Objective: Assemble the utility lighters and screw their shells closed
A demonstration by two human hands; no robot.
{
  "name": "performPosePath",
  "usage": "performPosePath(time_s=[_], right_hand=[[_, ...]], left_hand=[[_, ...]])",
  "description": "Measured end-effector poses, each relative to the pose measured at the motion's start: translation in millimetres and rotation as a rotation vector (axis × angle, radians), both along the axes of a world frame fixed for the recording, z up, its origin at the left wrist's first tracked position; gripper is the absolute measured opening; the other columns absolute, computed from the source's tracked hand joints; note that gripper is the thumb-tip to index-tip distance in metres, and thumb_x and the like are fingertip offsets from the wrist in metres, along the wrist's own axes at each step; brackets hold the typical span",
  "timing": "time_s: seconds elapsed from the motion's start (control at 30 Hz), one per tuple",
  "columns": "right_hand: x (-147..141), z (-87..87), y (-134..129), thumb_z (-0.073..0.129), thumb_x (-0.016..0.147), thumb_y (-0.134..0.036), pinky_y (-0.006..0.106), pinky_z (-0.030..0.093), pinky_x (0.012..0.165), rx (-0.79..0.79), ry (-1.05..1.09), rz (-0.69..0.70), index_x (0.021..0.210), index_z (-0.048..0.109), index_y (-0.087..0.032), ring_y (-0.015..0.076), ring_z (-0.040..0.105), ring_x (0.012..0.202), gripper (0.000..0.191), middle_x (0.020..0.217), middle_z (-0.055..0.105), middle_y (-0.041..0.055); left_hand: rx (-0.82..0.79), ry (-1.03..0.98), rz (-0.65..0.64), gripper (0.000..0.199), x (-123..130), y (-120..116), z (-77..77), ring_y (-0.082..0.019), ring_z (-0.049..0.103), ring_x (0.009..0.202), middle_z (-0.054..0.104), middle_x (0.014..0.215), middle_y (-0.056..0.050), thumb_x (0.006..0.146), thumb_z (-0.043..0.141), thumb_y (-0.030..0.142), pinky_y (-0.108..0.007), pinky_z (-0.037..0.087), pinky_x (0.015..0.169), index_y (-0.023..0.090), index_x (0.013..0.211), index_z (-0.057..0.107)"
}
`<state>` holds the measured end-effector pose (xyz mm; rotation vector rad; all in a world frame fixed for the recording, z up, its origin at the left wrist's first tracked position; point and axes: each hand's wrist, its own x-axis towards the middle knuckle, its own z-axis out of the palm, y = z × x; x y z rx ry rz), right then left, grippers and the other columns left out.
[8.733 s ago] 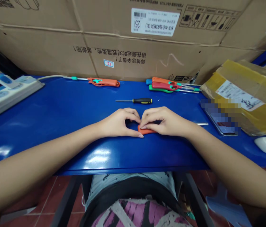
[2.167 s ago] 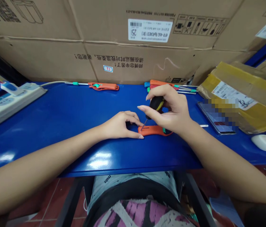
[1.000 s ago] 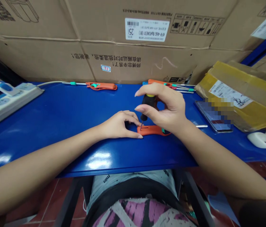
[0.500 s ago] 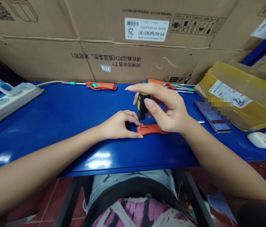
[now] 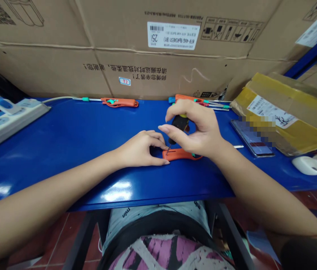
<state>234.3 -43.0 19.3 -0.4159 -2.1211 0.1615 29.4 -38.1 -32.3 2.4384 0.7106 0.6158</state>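
An orange utility lighter lies flat on the blue table, its metal nozzle showing beyond my right wrist. My left hand pinches the lighter's left end between thumb and fingers. In my right hand is a small screwdriver with a black and yellow handle, gripped by thumb and curled fingers. The shaft slants down to the left, and its tip meets the lighter near the left end. Part of the handle is hidden behind my fingers.
Another orange lighter lies at the back, with several more lighters to its right. A power strip sits at the left. To the right are a phone, a yellow-taped box and a white object. Large cartons form the back.
The screwdriver has gone from nearly upright to leaning right, its tip still on the lighter. My right index finger has curled in from its stretched-out pose. My left hand stays put.
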Motion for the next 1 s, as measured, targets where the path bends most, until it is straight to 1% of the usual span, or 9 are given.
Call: performPosePath(time_s=[0.17,0.37,0.43,0.53,0.6,0.7,0.77,0.9,1.0], right_hand=[[0.7,2.2,-0.9,0.037,0.108,-0.039,0.042,0.057,0.098,-0.085,-0.078,0.064,0.133,0.056,-0.017,0.0197,0.068,0.110,0.038,0.123,0.068,0.0093],[0.0,-0.8,1.8,0.056,0.099,-0.050,0.043,0.056,0.103,0.010,-0.063,0.026,0.121,0.064,-0.019,0.0239,0.068,0.114,0.038,0.116,0.072,0.0076],[1.3,-0.7,1.0,0.047,0.104,-0.048,0.043,0.056,0.103,-0.016,-0.098,0.071,0.132,0.059,-0.019,0.0235,0.067,0.118,0.042,0.126,0.069,0.0094],[1.9,-0.9,-1.7,0.034,0.108,-0.036,0.043,0.055,0.106,-0.080,-0.127,0.100,0.147,0.047,-0.019,0.0221,0.065,0.123,0.044,0.138,0.063,0.0106],[0.9,-2.6,-2.0,0.041,0.107,-0.036,0.044,0.053,0.108,-0.057,-0.112,0.064,0.142,0.052,-0.020,0.0223,0.065,0.122,0.041,0.135,0.066,0.0087],[0.0,-4.7,0.2,0.056,0.101,-0.043,0.043,0.053,0.108,0.032,-0.079,0.011,0.128,0.063,-0.021,0.0231,0.067,0.120,0.035,0.126,0.071,0.0059],[0.7,-3.5,1.0,0.055,0.101,-0.043,0.041,0.053,0.108,0.040,-0.099,0.032,0.131,0.061,-0.021,0.0220,0.067,0.120,0.038,0.130,0.070,0.0058],[2.0,1.1,-1.0,0.035,0.108,-0.036,0.042,0.053,0.109,-0.060,-0.144,0.097,0.151,0.043,-0.020,0.0210,0.062,0.129,0.046,0.150,0.056,0.0087],[0.6,-0.2,-0.4,0.049,0.103,-0.043,0.044,0.052,0.110,-0.056,-0.098,0.030,0.143,0.052,-0.021,0.0238,0.062,0.129,0.045,0.142,0.063,0.0079]], left_hand=[[0.043,-0.018,-0.009,0.029,-0.3,0.5,-1.5,-0.025,0.070,0.101,0.077,0.103,-0.008,0.078,0.083,0.039,-0.037,0.052,0.093,0.017,0.096,0.080],[-0.008,0.008,0.037,0.031,0.5,-1.7,-1.6,-0.026,0.070,0.100,0.078,0.100,-0.005,0.077,0.084,0.040,-0.039,0.053,0.093,0.019,0.100,0.079],[-0.007,0.002,0.023,0.030,0.6,-2.0,-0.7,-0.026,0.070,0.101,0.077,0.102,-0.006,0.077,0.083,0.039,-0.038,0.053,0.094,0.020,0.100,0.079],[-0.010,-0.004,-0.012,0.025,0.5,-2.1,-0.1,-0.025,0.070,0.101,0.076,0.101,-0.006,0.079,0.082,0.038,-0.037,0.053,0.094,0.020,0.097,0.080],[-0.023,0.001,0.003,0.025,0.5,-2.2,-0.7,-0.025,0.070,0.100,0.077,0.101,-0.006,0.079,0.082,0.037,-0.037,0.054,0.094,0.020,0.096,0.080],[-0.048,0.011,0.066,0.032,0.8,-2.5,-2.1,-0.027,0.071,0.100,0.077,0.103,-0.006,0.074,0.085,0.037,-0.039,0.055,0.093,0.019,0.100,0.079],[-0.053,0.013,0.076,0.034,1.1,-2.6,-2.1,-0.027,0.070,0.100,0.076,0.104,-0.007,0.074,0.085,0.037,-0.039,0.055,0.092,0.019,0.102,0.079],[-0.014,-0.016,0.003,0.025,1.0,-3.1,0.2,-0.026,0.070,0.101,0.077,0.101,-0.007,0.078,0.083,0.037,-0.038,0.053,0.093,0.019,0.095,0.080],[-0.021,0.010,0.023,0.027,0.8,-3.7,0.6,-0.026,0.070,0.100,0.077,0.101,-0.006,0.078,0.082,0.038,-0.038,0.053,0.094,0.020,0.098,0.080]])
